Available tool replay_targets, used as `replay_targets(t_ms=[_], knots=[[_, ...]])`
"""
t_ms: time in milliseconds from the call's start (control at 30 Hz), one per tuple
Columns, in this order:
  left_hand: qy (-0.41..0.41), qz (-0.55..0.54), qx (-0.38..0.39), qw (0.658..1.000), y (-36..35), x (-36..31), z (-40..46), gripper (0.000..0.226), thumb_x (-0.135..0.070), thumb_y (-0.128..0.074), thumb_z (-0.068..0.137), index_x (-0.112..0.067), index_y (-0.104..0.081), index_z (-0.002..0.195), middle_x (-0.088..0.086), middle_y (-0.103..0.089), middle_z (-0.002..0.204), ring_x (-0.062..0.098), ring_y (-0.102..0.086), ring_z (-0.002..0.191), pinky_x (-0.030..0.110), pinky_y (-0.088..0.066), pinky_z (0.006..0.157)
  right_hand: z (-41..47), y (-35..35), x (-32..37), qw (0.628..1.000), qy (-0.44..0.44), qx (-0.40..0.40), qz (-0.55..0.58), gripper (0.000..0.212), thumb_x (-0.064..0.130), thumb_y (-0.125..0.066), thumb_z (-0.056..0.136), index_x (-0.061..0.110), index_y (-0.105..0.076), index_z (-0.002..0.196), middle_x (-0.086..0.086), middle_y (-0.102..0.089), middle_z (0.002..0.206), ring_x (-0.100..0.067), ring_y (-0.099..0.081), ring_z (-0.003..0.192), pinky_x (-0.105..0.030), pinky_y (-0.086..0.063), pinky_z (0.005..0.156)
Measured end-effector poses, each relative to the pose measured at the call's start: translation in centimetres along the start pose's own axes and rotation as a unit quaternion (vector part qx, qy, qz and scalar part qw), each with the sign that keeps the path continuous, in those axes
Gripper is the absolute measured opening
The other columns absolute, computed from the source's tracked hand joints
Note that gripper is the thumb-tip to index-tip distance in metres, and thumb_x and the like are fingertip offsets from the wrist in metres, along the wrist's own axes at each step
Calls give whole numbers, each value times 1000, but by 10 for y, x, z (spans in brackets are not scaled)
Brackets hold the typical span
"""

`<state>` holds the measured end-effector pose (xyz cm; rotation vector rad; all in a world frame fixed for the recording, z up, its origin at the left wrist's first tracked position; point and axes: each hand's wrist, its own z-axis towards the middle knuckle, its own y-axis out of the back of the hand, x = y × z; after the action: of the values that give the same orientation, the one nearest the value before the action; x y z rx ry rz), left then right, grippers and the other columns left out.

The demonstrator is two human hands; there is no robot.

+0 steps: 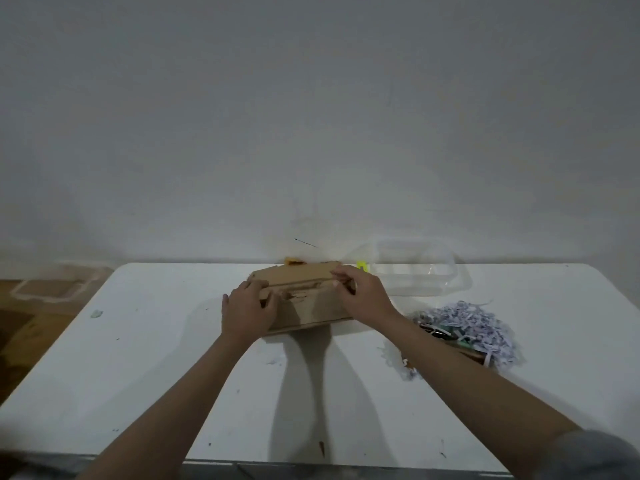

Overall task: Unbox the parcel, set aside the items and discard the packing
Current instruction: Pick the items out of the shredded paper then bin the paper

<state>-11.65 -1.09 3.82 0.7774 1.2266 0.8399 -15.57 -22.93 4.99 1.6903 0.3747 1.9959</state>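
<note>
Box: I see a brown cardboard box [304,299] at the far middle of the white tabletop [138,358], near the wall.
Left hand: my left hand [247,311] lies on the box's left end, grip closed over that corner.
Right hand: my right hand [362,294] pinches the box's top right edge.
Packing: shredded paper [474,329] is heaped right of the box, apart from it.
Tub: a clear plastic tub [415,271] stands behind the shreds.
Behind box: small orange and yellow bits, unclear.
</note>
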Motion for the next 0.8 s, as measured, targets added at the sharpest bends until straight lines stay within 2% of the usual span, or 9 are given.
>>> replay_targets(t_ms=[67,133,233,333,467,567,633,700,800], knots=[[-6,-50,-7,999,2,7,-2,29,-30,-54,91,-11,-63,112,10,-66,105,27,-61,92,36,-48,81,0,-5,0,999,-5,-10,-31,21,11,-60,87,12,-69,106,-3,-70,93,-8,-63,84,-7,-43,72],[-21,-69,-20,997,2,15,-8,22,-23,-54,91,-10,-64,106,9,-68,91,27,-62,82,33,-48,68,-8,-7,-2,998,-2,-18,-58,19,11,-64,85,14,-69,102,11,-63,74,5,-58,70,-8,-42,67],[-35,-75,-34,996,-5,26,-19,16,-18,-61,86,-12,-67,99,6,-67,83,23,-60,72,30,-47,62,-25,-10,-11,994,8,4,-106,21,13,-69,82,12,-70,103,20,-50,65,5,-54,63,-11,-41,64],[-95,-55,-27,994,-14,42,-25,32,-21,-73,74,-12,-68,105,7,-63,97,25,-62,83,29,-48,66,-40,-15,-20,987,29,25,-155,24,19,-71,81,11,-70,104,2,-65,72,-14,-60,73,-26,-47,67],[-187,-31,-14,982,-16,54,-31,63,-45,-61,72,-12,-57,126,9,-53,129,28,-53,113,41,-50,85,-48,-18,-23,987,31,-5,-158,24,19,-72,79,16,-70,103,1,-70,78,-16,-61,80,-27,-46,68],[-171,-7,49,984,-15,57,-30,83,-59,-50,76,-21,-30,146,-2,-20,157,22,-21,142,62,-19,108,-48,-21,-23,986,29,-15,-164,27,20,-74,77,19,-70,103,4,-71,77,-16,-64,79,-29,-50,70],[-162,5,80,984,-14,61,-26,95,-72,-40,73,-26,-13,151,-10,-2,159,14,-2,147,64,-3,109,-45,-19,-23,986,24,-16,-167,30,20,-76,74,19,-71,103,5,-72,78,-14,-65,78,-28,-51,70],[-167,3,92,982,-14,66,-24,103,-80,-37,70,-26,-6,151,-13,5,158,7,6,145,64,-2,110,-40,-18,-20,983,47,-20,-176,31,17,-78,70,15,-72,101,2,-73,80,-14,-67,74,-29,-54,69],[-162,-39,105,980,-16,69,-22,111,-84,-40,68,-22,-1,151,-11,7,159,2,11,143,63,-4,110,-26,-29,-10,967,155,-29,-199,22,9,-70,70,8,-71,92,-4,-71,79,-19,-66,67,-32,-55,59]])
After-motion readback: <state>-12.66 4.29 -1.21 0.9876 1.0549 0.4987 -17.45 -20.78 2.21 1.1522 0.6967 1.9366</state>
